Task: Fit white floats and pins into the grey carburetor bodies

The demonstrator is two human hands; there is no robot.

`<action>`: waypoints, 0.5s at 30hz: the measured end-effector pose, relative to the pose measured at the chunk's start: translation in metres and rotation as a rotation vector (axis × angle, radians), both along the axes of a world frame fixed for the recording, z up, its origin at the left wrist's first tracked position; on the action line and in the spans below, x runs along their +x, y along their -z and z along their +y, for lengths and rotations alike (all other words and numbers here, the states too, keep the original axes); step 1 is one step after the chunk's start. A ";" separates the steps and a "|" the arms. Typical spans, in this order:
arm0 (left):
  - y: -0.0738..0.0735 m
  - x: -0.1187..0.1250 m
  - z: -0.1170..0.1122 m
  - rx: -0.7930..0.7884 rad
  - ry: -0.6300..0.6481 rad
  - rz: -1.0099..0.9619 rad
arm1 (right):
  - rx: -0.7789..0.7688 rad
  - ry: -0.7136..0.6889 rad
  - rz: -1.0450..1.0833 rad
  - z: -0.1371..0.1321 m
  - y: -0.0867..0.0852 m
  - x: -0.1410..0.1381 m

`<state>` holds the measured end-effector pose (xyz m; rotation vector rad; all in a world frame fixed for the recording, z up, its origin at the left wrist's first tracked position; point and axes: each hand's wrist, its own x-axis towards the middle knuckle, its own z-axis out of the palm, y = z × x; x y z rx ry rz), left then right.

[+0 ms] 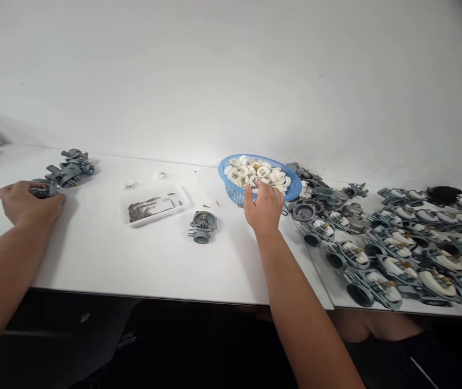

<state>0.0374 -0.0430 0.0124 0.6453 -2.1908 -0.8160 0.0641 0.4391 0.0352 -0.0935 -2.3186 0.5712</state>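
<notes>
The left hand (26, 204) lies curled over a grey cast-metal carburetor body (43, 188) at the far left of the white bench (93, 254), fingers wrapped round it, just beside a small heap of like grey bodies (71, 166). The right hand (264, 208) reaches into the round blue plastic basket (291, 186) of white ring-shaped floats (255, 172), fingers loosely bent and touching the floats at the near rim; whether it grips one I cannot tell.
</notes>
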 end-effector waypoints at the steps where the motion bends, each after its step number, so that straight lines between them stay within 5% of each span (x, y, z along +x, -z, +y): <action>1: -0.009 0.012 0.016 -0.031 0.050 0.016 | 0.030 0.018 -0.039 0.000 0.001 -0.001; 4: -0.038 0.048 0.060 -0.081 0.191 -0.012 | 0.072 0.027 -0.094 -0.001 -0.001 0.001; 7: -0.054 0.064 0.073 -0.117 0.398 -0.059 | 0.110 0.026 -0.114 -0.001 -0.004 0.003; 12: -0.048 0.057 0.055 -0.095 0.234 -0.022 | 0.158 0.051 -0.135 0.000 -0.004 0.004; 15: -0.038 0.067 0.110 -0.134 0.241 0.099 | 0.174 0.050 -0.123 -0.001 -0.002 0.003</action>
